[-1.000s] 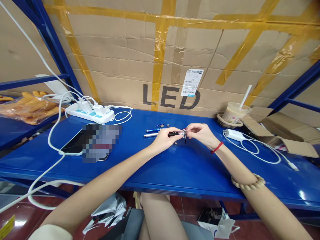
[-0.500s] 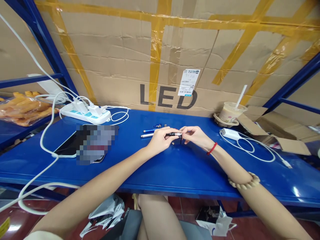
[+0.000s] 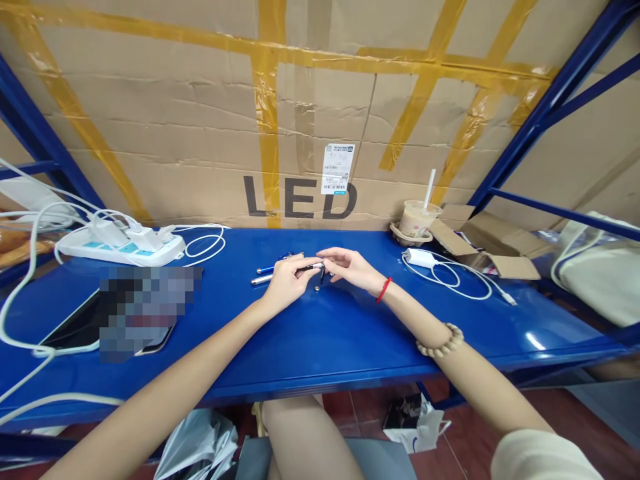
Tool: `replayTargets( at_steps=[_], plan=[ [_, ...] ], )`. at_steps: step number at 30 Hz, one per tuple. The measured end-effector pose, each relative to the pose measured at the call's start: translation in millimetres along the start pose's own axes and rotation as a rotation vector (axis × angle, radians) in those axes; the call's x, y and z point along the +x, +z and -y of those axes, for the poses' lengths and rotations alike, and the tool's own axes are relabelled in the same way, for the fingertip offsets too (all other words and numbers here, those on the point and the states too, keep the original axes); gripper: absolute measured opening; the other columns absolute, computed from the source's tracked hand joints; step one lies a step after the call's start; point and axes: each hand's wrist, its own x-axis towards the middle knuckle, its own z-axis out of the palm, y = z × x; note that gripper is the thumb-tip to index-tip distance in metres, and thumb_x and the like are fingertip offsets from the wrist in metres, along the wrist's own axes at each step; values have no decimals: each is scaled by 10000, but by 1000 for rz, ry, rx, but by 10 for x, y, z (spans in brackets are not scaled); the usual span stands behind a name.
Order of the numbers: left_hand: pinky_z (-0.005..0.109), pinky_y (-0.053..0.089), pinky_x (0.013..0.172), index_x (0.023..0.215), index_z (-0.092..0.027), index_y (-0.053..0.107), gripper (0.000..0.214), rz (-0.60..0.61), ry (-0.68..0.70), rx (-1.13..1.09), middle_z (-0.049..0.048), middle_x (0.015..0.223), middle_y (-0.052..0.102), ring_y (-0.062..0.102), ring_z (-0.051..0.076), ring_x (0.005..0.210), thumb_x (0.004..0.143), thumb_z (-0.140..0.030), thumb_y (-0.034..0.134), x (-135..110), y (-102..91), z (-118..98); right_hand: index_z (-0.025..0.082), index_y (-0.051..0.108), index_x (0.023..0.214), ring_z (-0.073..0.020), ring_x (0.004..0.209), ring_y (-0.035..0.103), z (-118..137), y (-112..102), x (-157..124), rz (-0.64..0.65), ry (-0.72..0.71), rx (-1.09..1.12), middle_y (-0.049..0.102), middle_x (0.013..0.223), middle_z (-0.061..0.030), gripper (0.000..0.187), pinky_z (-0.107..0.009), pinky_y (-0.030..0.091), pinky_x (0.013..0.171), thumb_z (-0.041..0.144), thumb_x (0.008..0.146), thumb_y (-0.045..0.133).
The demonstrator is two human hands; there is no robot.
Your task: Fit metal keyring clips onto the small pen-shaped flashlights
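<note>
Over the blue tabletop [image 3: 370,333], my left hand [image 3: 286,285] is closed around a slim black pen-shaped tube [image 3: 311,267] with a pale band near its right end. My right hand [image 3: 353,269] has its thumb and fingers at that end, where a small dark piece [image 3: 323,276] points downward. Whether the right fingers pinch the tube or that piece is too small to make out. A tiny round metal part [image 3: 317,289] lies just below. Left of my left hand rest a silver pen-shaped tube [image 3: 260,281] and a blue one [image 3: 264,271], both partly covered by the hand.
Phones [image 3: 75,320], partly blurred, lie at left before a white power strip [image 3: 125,248] with cables. Back right are a drink cup [image 3: 419,219] in a carton holder, a white charger [image 3: 420,258] with its cable, and an open cardboard box [image 3: 510,250]. A large carton [image 3: 200,147] backs the table.
The view has swung to the right, so everything sits further left in it. Both hands stay together at the black tube; the right fingers look slightly more extended.
</note>
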Motion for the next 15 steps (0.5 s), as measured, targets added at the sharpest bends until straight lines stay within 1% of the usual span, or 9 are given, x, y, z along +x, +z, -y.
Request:
replayTargets(
  at_steps=[2, 4, 6, 7, 9, 11, 12, 14, 15],
  plan=[
    [238, 380, 573, 880, -191, 683, 177, 2, 12, 22, 15, 661, 621, 443, 107, 532, 785, -215, 535, 1, 40, 7, 197, 564, 1076, -162, 891, 581, 16, 33, -6, -17, -79, -14, 622, 996, -70, 463, -293, 501, 738, 453, 694, 613],
    [233, 376, 578, 840, -190, 682, 165, 28, 41, 36, 5, 617, 584, 451, 108, 546, 790, -201, 525, -1, 76, -9, 199, 540, 1126, -171, 989, 551, 31, 94, -25, -11, -132, -24, 608, 1062, -73, 460, -319, 444, 863, 468, 752, 543],
    [231, 375, 593, 764, -181, 673, 171, 63, 66, 47, 4, 612, 561, 466, 112, 575, 797, -175, 505, -8, 97, -43, 210, 518, 1160, -169, 1009, 540, 33, 166, -52, -3, -134, -39, 600, 1078, -67, 458, -314, 426, 881, 489, 802, 459],
    [231, 375, 602, 720, -173, 660, 186, 81, 74, 49, 6, 615, 557, 474, 114, 592, 799, -159, 493, -12, 102, -63, 214, 500, 1182, -164, 962, 556, 28, 197, -65, 0, -116, -49, 608, 1047, -64, 473, -305, 443, 843, 502, 814, 428],
    [234, 378, 627, 660, -163, 625, 208, 112, 80, 43, 8, 615, 554, 490, 121, 623, 799, -131, 474, -26, 103, -98, 208, 452, 1229, -142, 758, 586, 7, 236, -85, 23, -67, -58, 629, 901, -53, 528, -281, 477, 685, 537, 824, 374],
    [243, 385, 658, 648, -161, 591, 200, 148, 71, 14, 8, 621, 562, 507, 129, 654, 796, -115, 465, -44, 105, -116, 188, 447, 1225, -107, 545, 528, -20, 243, -92, 71, -25, -65, 602, 724, -20, 570, -250, 438, 524, 574, 818, 341],
    [246, 389, 670, 672, -163, 575, 172, 166, 55, -15, 9, 638, 569, 517, 134, 674, 795, -116, 464, -54, 109, -118, 176, 483, 1179, -91, 478, 480, -34, 238, -91, 91, -13, -72, 568, 649, 0, 573, -233, 400, 470, 590, 810, 338],
    [247, 400, 666, 806, -170, 533, 81, 185, -6, -102, 6, 691, 573, 532, 137, 695, 790, -126, 466, -74, 124, -109, 159, 571, 996, -67, 410, 381, -63, 228, -84, 112, 9, -83, 463, 530, 37, 550, -205, 320, 406, 617, 790, 346],
    [244, 405, 656, 893, -174, 490, 120, 181, -37, -143, 3, 718, 563, 535, 136, 696, 783, -130, 474, -83, 132, -101, 154, 587, 877, -58, 388, 327, -78, 227, -80, 121, 26, -77, 391, 485, 55, 543, -197, 281, 386, 630, 782, 344]
  ],
)
